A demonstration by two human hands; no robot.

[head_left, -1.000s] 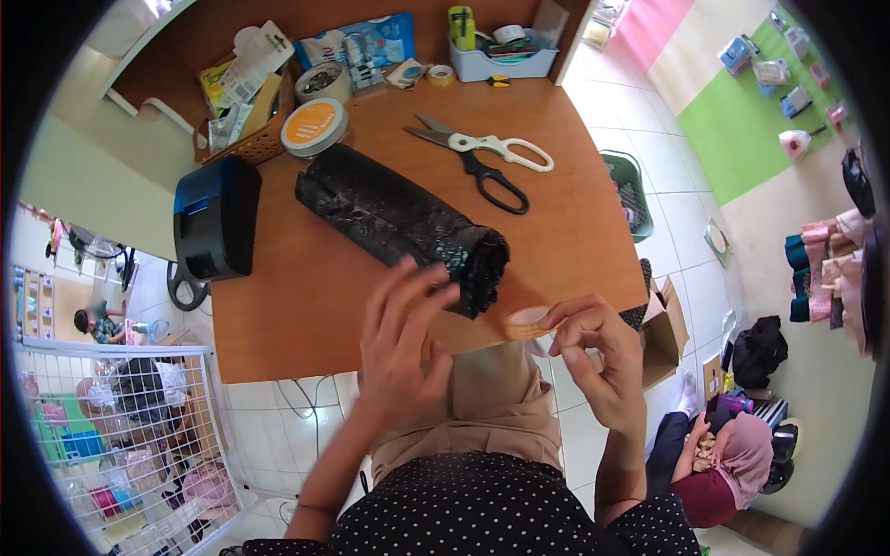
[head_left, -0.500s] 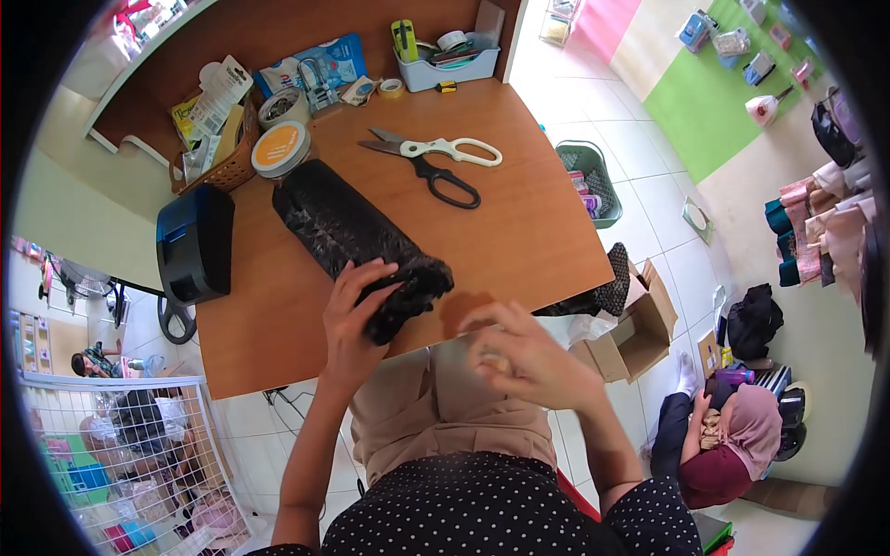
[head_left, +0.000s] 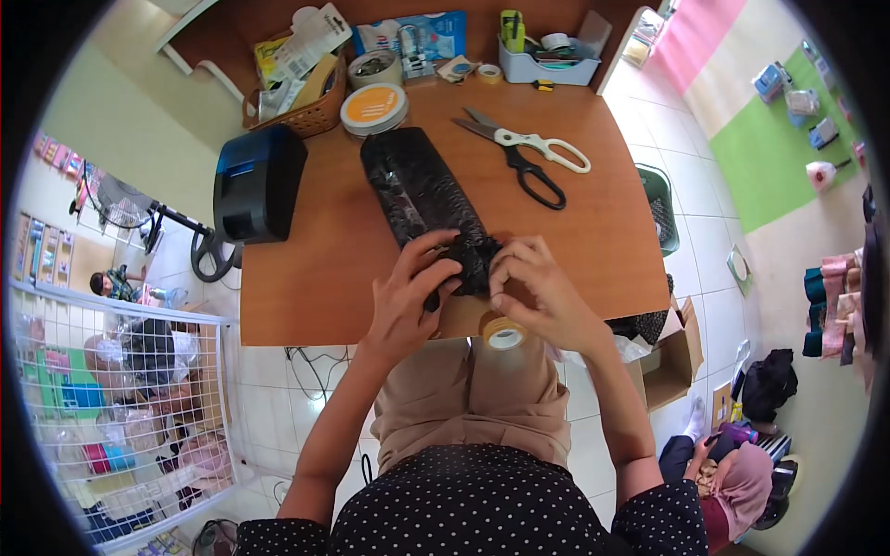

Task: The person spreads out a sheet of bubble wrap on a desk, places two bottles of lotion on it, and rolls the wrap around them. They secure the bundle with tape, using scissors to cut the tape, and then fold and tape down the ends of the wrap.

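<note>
A long parcel wrapped in black plastic (head_left: 422, 181) lies slantwise on the desk, its bunched end towards me. My left hand (head_left: 408, 292) is closed on the left side of that crumpled end. On the other side, my right hand (head_left: 547, 292) has its fingers curled in a pinch against the plastic. A roll of yellowish tape (head_left: 503, 335) shows just below my right thumb, at the desk's front edge. How the fingers grip the tape is partly hidden. Scissors with one white and one black handle (head_left: 528, 153) lie spread beyond the parcel, to the right.
A black boxy device (head_left: 260, 185) stands at the desk's left edge. Behind are a round tin with an orange lid (head_left: 374, 109), a wicker basket (head_left: 306, 116) and a pale blue tray (head_left: 556, 67). An open cardboard box (head_left: 669, 371) stands right; another person (head_left: 732, 482) sits on the floor.
My right hand has come up and left to the parcel's bunched end, bringing the tape. My left hand stays on the plastic. The camera view has shifted.
</note>
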